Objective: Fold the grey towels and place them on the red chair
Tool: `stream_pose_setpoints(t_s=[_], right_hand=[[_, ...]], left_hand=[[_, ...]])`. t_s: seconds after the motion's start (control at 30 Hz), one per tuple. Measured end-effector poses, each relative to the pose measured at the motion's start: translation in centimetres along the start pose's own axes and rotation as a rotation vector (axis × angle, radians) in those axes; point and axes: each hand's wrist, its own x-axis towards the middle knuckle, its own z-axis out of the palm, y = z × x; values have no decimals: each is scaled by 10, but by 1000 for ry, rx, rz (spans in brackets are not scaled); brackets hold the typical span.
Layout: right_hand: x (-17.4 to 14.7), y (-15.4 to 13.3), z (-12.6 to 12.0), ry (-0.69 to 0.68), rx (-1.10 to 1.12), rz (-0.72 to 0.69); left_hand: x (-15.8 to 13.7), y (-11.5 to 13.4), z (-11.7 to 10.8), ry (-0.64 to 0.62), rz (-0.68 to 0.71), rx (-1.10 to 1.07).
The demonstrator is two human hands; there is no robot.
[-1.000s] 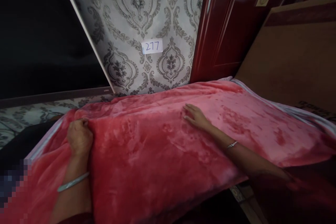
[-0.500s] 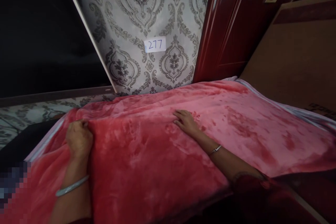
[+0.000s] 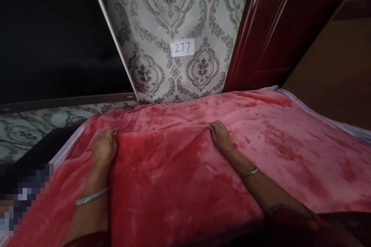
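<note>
A plush red and pink blanket [image 3: 171, 177] with a pale grey-white edging spreads across the surface before me. My left hand [image 3: 104, 148] is closed on the blanket at the left, its fingers curled into a fold; a pale bangle circles that wrist. Farther right, my right hand [image 3: 220, 136] pinches the fabric, and a raised crease runs between the two hands. A thin silver bracelet sits on the right wrist. Some of the fingertips are hidden in the cloth.
Behind the blanket stands a patterned wall [image 3: 176, 19] with a paper label [image 3: 182, 48] reading 277. A large dark screen [image 3: 58, 42] is at the left, a glossy red-brown wooden panel [image 3: 266, 27] at the right, and a big cardboard box [image 3: 339, 61] beyond it.
My right hand has gone from lying with fingers stretched on the blanket to gripping it, raising a crease. My left hand keeps its hold. The view has swung slightly left.
</note>
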Motion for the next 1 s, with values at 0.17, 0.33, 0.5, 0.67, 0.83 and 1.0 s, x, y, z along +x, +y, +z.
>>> stream_pose_setpoints(t_s=[0.17,0.33,0.5,0.67,0.83,1.0], right_hand=[[-2,2,-3,-53,-18,4],[-1,2,-8,-242,-41,63],[1,-1,-10,-246,-42,67],[3,-4,-20,-8,19,4],[4,-5,-27,-11,50,-5],[6,-2,-29,-49,46,-15]], left_hand=[[-8,1,0,12,-11,70],[-12,5,-5,-3,24,40],[-13,7,-5,12,-27,52],[-18,3,-9,176,25,4],[-19,5,-15,76,87,-57],[-20,11,-17,97,73,-46]])
